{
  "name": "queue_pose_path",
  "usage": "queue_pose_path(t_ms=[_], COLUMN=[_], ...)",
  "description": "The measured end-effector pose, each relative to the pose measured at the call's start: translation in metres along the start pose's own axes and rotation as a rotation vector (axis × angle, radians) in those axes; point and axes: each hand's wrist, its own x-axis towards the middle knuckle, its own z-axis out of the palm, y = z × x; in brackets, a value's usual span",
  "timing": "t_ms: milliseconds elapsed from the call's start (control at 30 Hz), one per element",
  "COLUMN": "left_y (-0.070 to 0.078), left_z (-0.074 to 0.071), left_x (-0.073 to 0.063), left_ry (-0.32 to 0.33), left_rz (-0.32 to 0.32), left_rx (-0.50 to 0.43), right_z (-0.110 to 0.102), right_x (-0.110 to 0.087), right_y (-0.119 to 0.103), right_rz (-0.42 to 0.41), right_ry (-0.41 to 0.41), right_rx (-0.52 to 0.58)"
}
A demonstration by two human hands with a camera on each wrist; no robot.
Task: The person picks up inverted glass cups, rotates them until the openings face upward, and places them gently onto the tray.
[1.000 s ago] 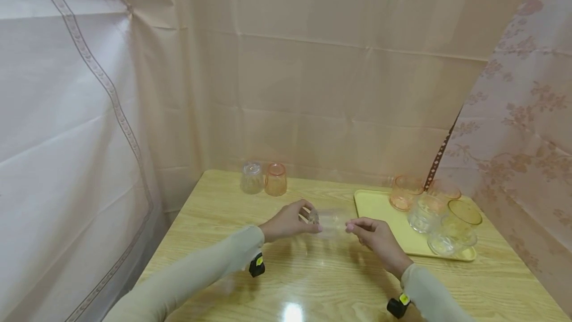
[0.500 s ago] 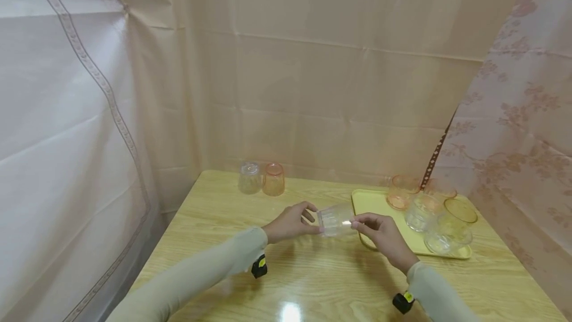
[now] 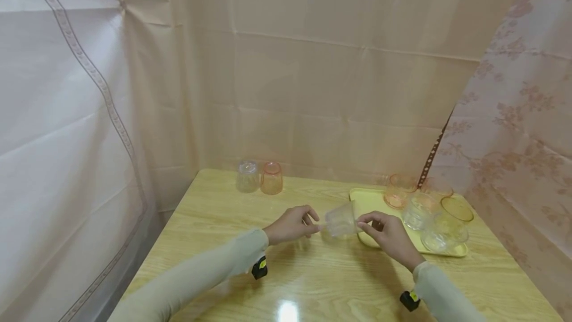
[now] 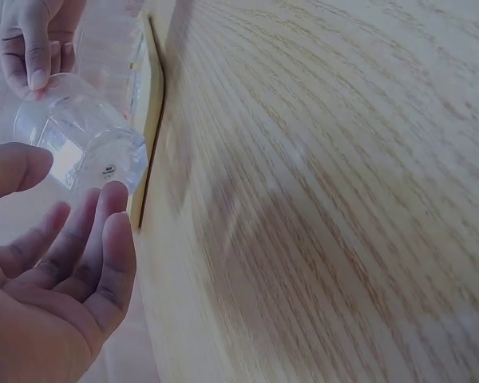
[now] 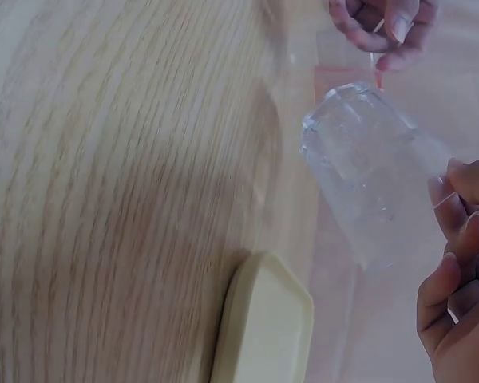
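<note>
A clear glass tumbler (image 3: 341,219) hangs tilted above the wooden table, with its base toward the left. My right hand (image 3: 388,236) pinches it at the rim between thumb and fingers. Just off the base, my left hand (image 3: 292,223) has its fingers loosely spread and holds nothing. In the left wrist view a small dark mark shows on the base of the tumbler (image 4: 104,152), a short way from my left fingertips. The right wrist view shows the faceted lower end of the tumbler (image 5: 367,159) pointing away from my right hand.
A yellow tray (image 3: 370,199) lies at the right. On it stand orange glasses (image 3: 397,198), a clear glass (image 3: 415,215) and an amber-rimmed glass (image 3: 457,210) over clear glass. Back left, a clear tumbler (image 3: 248,179) and an orange tumbler (image 3: 271,180) stand upside down. Curtains surround the table.
My right hand has carried the tumbler slightly right, and its base now tilts downward. My left fingers, at the base half a second ago, have come off it.
</note>
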Motion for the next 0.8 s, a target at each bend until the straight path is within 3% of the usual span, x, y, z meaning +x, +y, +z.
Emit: queue_pose_path(t_ms=[200, 800], left_y=[-0.003, -0.003], left_z=[0.003, 0.027], left_x=[0.001, 0.017], left_ry=[-0.038, -0.047], left_rz=[0.018, 0.079], left_rx=[0.010, 0.109], right_z=[-0.007, -0.026], right_x=[-0.001, -0.008], right_y=[0.005, 0.012], right_rz=[-0.038, -0.056], right_ry=[0.020, 0.075], right_rx=[-0.056, -0.155])
